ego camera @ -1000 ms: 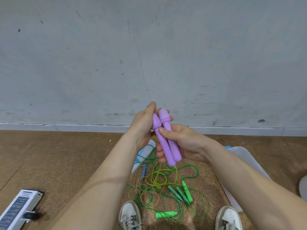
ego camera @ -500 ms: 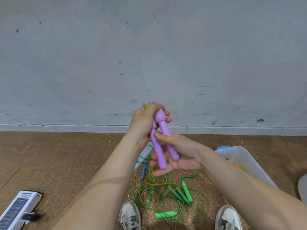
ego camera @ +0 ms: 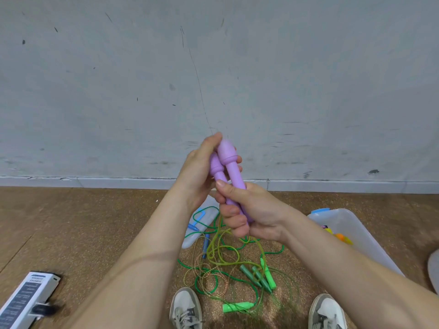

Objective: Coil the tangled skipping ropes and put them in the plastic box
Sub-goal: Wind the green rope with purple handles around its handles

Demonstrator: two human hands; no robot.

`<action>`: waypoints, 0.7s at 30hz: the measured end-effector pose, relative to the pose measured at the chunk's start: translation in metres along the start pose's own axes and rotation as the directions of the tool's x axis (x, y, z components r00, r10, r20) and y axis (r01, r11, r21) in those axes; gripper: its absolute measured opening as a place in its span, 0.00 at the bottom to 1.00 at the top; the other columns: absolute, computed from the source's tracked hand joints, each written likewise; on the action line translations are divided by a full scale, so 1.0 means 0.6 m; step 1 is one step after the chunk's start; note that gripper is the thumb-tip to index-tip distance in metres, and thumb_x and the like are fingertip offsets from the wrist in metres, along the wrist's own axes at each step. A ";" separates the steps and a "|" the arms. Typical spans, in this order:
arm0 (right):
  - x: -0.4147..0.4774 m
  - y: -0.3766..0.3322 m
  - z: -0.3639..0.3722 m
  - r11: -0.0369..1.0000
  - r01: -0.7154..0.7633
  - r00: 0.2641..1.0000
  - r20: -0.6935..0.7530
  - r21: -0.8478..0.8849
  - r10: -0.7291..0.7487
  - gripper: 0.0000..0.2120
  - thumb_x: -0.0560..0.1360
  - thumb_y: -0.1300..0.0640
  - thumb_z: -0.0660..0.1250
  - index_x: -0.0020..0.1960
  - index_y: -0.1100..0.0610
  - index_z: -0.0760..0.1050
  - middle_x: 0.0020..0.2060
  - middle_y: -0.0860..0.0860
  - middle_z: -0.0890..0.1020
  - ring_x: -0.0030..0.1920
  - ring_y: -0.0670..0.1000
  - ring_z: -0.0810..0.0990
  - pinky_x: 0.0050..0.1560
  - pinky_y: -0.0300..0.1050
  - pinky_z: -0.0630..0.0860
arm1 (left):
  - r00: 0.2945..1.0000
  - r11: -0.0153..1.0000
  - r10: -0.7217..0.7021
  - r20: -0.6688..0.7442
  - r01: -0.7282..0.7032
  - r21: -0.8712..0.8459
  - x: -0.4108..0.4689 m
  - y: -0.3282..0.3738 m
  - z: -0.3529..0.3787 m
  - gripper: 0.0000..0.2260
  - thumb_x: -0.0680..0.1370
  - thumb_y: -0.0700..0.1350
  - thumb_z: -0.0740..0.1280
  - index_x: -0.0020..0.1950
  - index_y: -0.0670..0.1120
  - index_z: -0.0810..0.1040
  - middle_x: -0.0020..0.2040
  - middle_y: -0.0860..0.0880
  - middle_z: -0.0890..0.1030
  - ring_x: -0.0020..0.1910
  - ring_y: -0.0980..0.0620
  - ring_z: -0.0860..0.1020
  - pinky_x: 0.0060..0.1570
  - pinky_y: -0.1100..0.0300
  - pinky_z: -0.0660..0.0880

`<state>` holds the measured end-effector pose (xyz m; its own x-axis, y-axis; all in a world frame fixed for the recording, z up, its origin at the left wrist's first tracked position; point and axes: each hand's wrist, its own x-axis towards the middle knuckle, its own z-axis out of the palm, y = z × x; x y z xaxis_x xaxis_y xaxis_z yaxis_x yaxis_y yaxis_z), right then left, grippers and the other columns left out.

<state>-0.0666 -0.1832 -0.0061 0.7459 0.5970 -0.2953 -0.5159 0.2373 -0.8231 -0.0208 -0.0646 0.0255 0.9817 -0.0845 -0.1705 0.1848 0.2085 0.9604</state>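
Standing on a brown speckled floor (ego camera: 95, 229) before a scuffed grey wall (ego camera: 142, 79), a person held a pair of purple handles (ego camera: 231, 172) up at chest height, side by side and nearly upright, tilted a little. Each handle was smooth matte plastic with a rounded bulb at the top, a collar beneath it and a slim straight shaft. The right hand (ego camera: 249, 212) was wrapped round the lower shafts, fingers curled tight and thumb laid along the front. The left hand (ego camera: 199, 172) curled round the bulb ends from behind, its fingertips showing past the far side.

From under the right hand a thin, glossy yellow-green rope (ego camera: 221, 248) hung in loose loops down to the floor, where it ran into a tangle of dark green cord (ego camera: 202, 281) and a speckled beige cord. In that tangle lay a cluster of green handles (ego camera: 259, 276), one bright green handle (ego camera: 237, 307) lying apart and nearer the feet, and a blue handle (ego camera: 206, 244).

The clear plastic box (ego camera: 356, 236) stood on the floor to the right, with orange and yellow things inside. A translucent lid (ego camera: 204, 224) lay under the far edge of the tangle. Two white shoes (ego camera: 186, 309) flanked the ropes, and a white carton (ego camera: 28, 298) lay at lower left.
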 end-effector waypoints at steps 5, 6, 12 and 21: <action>-0.011 -0.017 0.011 0.996 0.006 0.995 0.101 0.084 -0.014 0.12 0.73 0.46 0.63 0.38 0.53 0.68 0.24 0.46 0.62 0.20 0.41 0.59 0.20 0.30 0.56 | 0.874 0.842 0.407 -0.266 -0.247 0.479 0.014 0.014 -0.034 0.28 0.77 0.56 0.60 0.18 0.45 0.70 0.18 0.49 0.69 0.22 0.49 0.68 0.31 0.58 0.67; -0.012 -0.017 0.012 0.995 -0.001 0.993 0.115 0.098 -0.010 0.12 0.74 0.46 0.63 0.38 0.53 0.69 0.24 0.45 0.62 0.20 0.41 0.59 0.20 0.30 0.56 | 0.849 0.798 0.456 -0.266 -0.257 0.545 0.013 0.016 -0.040 0.28 0.76 0.57 0.62 0.18 0.45 0.71 0.17 0.50 0.69 0.22 0.49 0.67 0.32 0.57 0.66; -0.017 -0.020 0.000 0.984 -0.068 0.951 0.310 0.166 0.013 0.13 0.75 0.45 0.64 0.38 0.53 0.70 0.24 0.45 0.65 0.20 0.40 0.63 0.19 0.30 0.59 | 0.782 0.798 0.576 -0.239 -0.475 0.370 0.011 0.032 -0.055 0.16 0.78 0.50 0.65 0.33 0.45 0.78 0.26 0.56 0.76 0.29 0.59 0.71 0.35 0.63 0.69; -0.018 -0.021 -0.001 0.978 -0.014 0.957 0.286 0.210 -0.047 0.12 0.74 0.48 0.67 0.38 0.54 0.70 0.24 0.45 0.64 0.20 0.40 0.62 0.18 0.30 0.60 | 0.990 0.987 0.028 -0.135 -0.049 -0.151 -0.002 -0.005 0.016 0.23 0.79 0.58 0.59 0.28 0.48 0.67 0.24 0.50 0.62 0.28 0.51 0.61 0.32 0.58 0.58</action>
<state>-0.0682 -0.1931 0.0072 0.6178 0.7793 -0.1048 -0.6033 0.3842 -0.6989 -0.0227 -0.0742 0.0249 0.9837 0.0540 -0.1713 0.1413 0.3567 0.9235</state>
